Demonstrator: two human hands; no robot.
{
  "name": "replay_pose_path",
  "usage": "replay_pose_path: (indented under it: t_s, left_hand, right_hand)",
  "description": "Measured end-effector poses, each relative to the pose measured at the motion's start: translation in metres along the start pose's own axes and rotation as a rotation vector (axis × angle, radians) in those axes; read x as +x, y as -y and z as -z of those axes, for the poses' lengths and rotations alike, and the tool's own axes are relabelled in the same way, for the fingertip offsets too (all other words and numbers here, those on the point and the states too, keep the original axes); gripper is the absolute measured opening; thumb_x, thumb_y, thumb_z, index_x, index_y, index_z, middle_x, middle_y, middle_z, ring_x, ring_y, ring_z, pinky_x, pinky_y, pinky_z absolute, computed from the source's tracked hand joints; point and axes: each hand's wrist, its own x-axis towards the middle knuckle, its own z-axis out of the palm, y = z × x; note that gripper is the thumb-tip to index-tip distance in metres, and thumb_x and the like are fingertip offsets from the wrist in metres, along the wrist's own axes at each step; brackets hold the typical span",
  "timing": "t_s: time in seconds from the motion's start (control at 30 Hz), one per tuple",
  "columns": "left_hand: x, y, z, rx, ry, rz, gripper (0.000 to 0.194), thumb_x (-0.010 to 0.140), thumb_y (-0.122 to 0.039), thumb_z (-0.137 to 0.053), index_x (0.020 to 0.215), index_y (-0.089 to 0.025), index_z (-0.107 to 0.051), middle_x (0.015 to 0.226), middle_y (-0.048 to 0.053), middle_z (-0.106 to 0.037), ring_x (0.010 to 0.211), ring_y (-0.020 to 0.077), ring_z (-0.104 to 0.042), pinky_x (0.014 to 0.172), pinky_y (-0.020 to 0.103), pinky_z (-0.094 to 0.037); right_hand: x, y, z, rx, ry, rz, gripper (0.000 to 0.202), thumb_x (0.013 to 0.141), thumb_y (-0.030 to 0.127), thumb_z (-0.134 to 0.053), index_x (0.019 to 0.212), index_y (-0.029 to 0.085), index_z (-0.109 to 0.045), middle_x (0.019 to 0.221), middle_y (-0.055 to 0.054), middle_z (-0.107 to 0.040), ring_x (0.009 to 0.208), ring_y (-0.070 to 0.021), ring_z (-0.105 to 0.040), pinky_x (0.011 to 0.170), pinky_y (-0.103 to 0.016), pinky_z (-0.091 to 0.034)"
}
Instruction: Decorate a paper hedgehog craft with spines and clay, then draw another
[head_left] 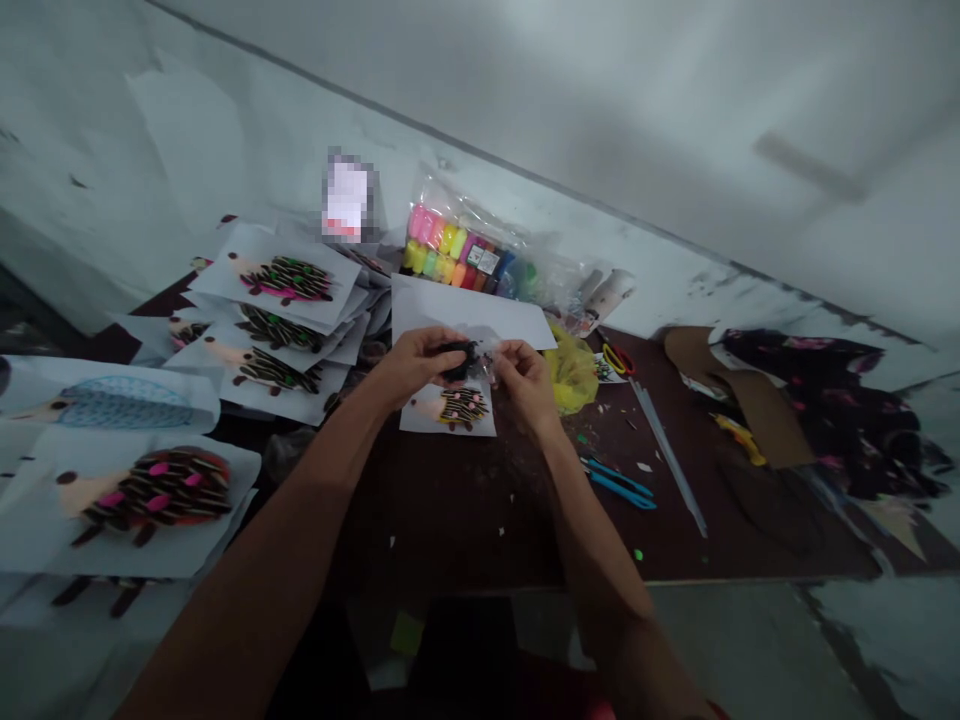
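Black, putty-like lump [470,354] sits in my curled left hand [417,362], above the white hedgehog-decorated paper sheet [429,427]; my right hand [526,380], fingertips pinched, holds crinkled clear plastic film [486,364]. From afar, I judge this unwrapping; next calls for steady left grip.

Dim light is falling across a scuffed, pale wall [247,140]; a dark brown worktop [450,500] is standing against it, above a greyish floor [735,640].
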Motion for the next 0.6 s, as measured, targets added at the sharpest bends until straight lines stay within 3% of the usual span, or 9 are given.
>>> replay_pose_path:
  t_s: [0.1, 0.2, 0.33, 0.47, 0.6]
  left_hand:
    - [0.002, 0.001, 0.005, -0.017, -0.067, -0.02, 0.028, 0.069, -0.029, -0.079, 0.091, -0.014, -0.069, 0.083, 0.003, -0.071, 0.064, 0.0134, -0.066, 0.061, 0.029, -0.06]
    - [0.005, 0.003, 0.007, -0.035, -0.092, -0.045, 0.025, 0.069, -0.026, -0.077, 0.089, -0.013, -0.069, 0.078, 0.002, -0.07, 0.058, 0.0118, -0.064, 0.057, 0.026, -0.057]
    - [0.006, 0.003, 0.01, -0.039, -0.069, -0.056, 0.019, 0.067, -0.016, -0.073, 0.086, -0.013, -0.068, 0.072, 0.0, -0.069, 0.057, 0.0109, -0.062, 0.055, 0.023, -0.052]
    - [0.005, 0.0, 0.01, -0.022, -0.053, -0.047, 0.023, 0.065, -0.007, -0.068, 0.087, -0.013, -0.07, 0.072, 0.0, -0.07, 0.061, 0.0099, -0.061, 0.061, 0.022, -0.05]
    - [0.003, -0.002, 0.005, -0.055, -0.059, -0.043, 0.02, 0.067, -0.014, -0.075, 0.087, -0.013, -0.072, 0.072, 0.001, -0.071, 0.062, 0.0099, -0.061, 0.062, 0.023, -0.05]
  right_hand:
    - [0.0, -0.002, -0.001, 0.024, 0.0, 0.056, 0.027, 0.069, 0.034, -0.079, 0.077, 0.023, -0.056, 0.063, 0.008, -0.057, 0.056, -0.0091, -0.048, 0.057, -0.023, -0.04]
    - [0.002, -0.009, 0.001, 0.0, 0.052, 0.054, 0.018, 0.066, 0.028, -0.079, 0.077, 0.022, -0.066, 0.07, 0.005, -0.065, 0.064, -0.0106, -0.056, 0.065, -0.025, -0.046]
    - [0.006, -0.023, 0.003, -0.022, 0.039, 0.038, 0.022, 0.065, 0.028, -0.079, 0.087, 0.023, -0.077, 0.083, 0.001, -0.075, 0.073, -0.0147, -0.064, 0.074, -0.029, -0.051]
    - [0.007, -0.029, 0.004, -0.041, 0.017, 0.075, 0.025, 0.068, 0.029, -0.079, 0.093, 0.026, -0.08, 0.083, 0.001, -0.075, 0.072, -0.0147, -0.065, 0.073, -0.03, -0.052]
    - [0.007, -0.025, 0.004, -0.041, 0.038, 0.058, 0.02, 0.066, 0.033, -0.083, 0.083, 0.024, -0.079, 0.08, 0.0, -0.076, 0.07, -0.0156, -0.065, 0.071, -0.031, -0.052]
